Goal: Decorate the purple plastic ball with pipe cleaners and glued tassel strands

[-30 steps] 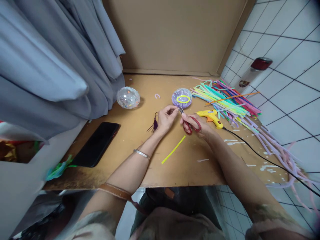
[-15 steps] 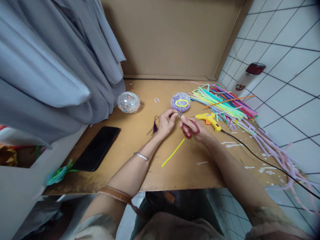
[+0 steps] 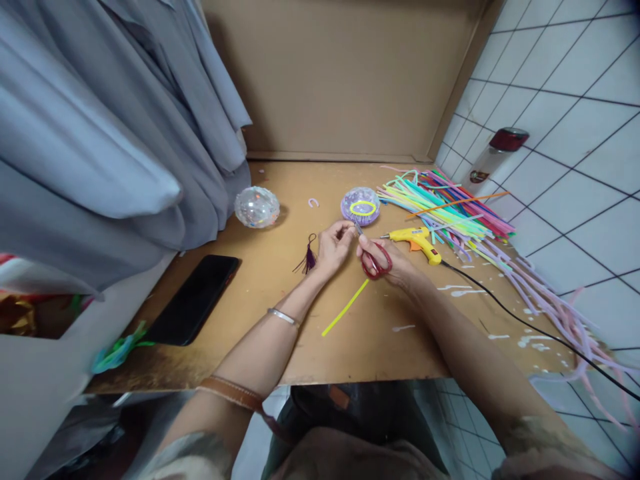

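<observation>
My right hand grips red-handled scissors, their blades pointing up toward the fingertips of my left hand. The left fingers are pinched at the blade tips; whatever is between them is too small to make out. Just beyond the hands sits a purple bowl-shaped piece with a yellow ring on it. A yellow pipe cleaner strip lies on the table below the scissors. Left of my left hand rests a dark purple tassel.
A yellow glue gun with a black cord lies on the right, near a heap of coloured pipe cleaners. A clear ball, a small pink curl and a black phone are on the left. A red-capped bottle stands by the tiled wall.
The scissor handles have closed together and shifted slightly left. My left hand stays nearly in place, still pinching at the blades.
</observation>
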A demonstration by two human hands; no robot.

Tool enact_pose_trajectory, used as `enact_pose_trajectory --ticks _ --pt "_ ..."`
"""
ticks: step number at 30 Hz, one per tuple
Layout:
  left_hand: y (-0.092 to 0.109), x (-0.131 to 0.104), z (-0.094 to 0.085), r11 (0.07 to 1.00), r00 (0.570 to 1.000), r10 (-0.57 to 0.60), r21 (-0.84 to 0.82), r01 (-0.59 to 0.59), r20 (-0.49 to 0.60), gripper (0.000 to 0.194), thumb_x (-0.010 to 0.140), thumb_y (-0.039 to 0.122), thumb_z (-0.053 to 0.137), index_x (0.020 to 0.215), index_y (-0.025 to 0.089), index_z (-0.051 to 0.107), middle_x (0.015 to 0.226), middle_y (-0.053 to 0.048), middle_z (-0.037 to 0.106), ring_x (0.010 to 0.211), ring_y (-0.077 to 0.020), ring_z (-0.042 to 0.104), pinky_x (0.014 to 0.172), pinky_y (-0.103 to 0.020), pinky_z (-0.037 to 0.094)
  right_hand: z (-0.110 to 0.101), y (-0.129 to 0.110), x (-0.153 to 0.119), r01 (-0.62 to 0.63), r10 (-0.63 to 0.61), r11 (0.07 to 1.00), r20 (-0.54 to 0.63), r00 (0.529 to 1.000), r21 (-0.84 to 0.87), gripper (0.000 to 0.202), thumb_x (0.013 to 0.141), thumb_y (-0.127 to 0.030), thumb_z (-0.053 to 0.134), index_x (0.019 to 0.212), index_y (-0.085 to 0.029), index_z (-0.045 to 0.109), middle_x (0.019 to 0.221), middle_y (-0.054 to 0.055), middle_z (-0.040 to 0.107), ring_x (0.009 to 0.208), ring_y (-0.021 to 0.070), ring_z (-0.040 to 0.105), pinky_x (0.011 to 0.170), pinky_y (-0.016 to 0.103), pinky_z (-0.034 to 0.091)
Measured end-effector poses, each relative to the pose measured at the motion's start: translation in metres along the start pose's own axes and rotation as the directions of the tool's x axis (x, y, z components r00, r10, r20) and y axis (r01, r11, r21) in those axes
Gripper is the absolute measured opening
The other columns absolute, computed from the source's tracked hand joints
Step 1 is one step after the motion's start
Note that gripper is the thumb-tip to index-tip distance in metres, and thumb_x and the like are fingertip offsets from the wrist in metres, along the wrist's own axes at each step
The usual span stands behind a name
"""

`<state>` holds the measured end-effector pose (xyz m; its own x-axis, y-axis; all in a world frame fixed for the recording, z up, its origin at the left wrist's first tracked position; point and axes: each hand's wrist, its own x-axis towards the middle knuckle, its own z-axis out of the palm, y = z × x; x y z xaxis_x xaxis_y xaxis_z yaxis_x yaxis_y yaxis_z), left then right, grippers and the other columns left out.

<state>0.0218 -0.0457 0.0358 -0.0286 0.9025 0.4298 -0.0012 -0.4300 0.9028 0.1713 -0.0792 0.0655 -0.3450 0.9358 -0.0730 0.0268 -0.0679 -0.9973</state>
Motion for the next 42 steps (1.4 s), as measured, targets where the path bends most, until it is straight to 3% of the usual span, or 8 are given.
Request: enact_pose_trajectory --ticks 19,31,42 --pt "-0.0072 0.0029 0.0022 0.987 0.993 -0.111 -0.118 0.107 -0.03 0.029 0.077 0.044 0.078 0.086 0.017 0.072 0.08 -0.004 0.075 0.07 -0.0134 0.066 0.074 -0.028 0.054 0.0004 0.0012 0.0016 0.0 0.0 1.0 -0.001 1.0 0.021 0.06 0.077 -0.081 0.062 0.072 -0.021 0.057 0.041 -0.005 0.049 0.035 0.0097 0.041 0.038 0.025 0.031" --pt "-0.0041 0.0031 -0.0008 0.996 0.996 -0.086 -0.001 0.086 -0.016 0.013 0.078 0.03 0.069 0.081 0.017 0.071 0.073 0.0 0.07 0.064 -0.0112 0.059 0.065 -0.023 0.047 0.0057 -0.0004 -0.0004 -0.004 0.003 0.999 0.01 1.0 0.042 0.061 0.075 -0.082 0.062 0.07 -0.022 0.056 0.039 -0.006 0.048 0.034 0.01 0.04 0.038 0.025 0.033" --pt "-0.0068 0.0034 -0.001 0.999 0.999 -0.031 0.015 0.03 0.01 0.015 0.081 0.033 0.07 0.082 0.018 0.07 0.077 -0.001 0.072 0.069 -0.0131 0.062 0.07 -0.025 0.049 0.0038 -0.0015 0.0002 -0.05 0.051 0.998 -0.016 0.999 0.043 0.063 0.071 -0.084 0.066 0.064 -0.022 0.052 0.034 -0.01 0.034 0.03 0.006 0.025 0.035 0.023 0.019"
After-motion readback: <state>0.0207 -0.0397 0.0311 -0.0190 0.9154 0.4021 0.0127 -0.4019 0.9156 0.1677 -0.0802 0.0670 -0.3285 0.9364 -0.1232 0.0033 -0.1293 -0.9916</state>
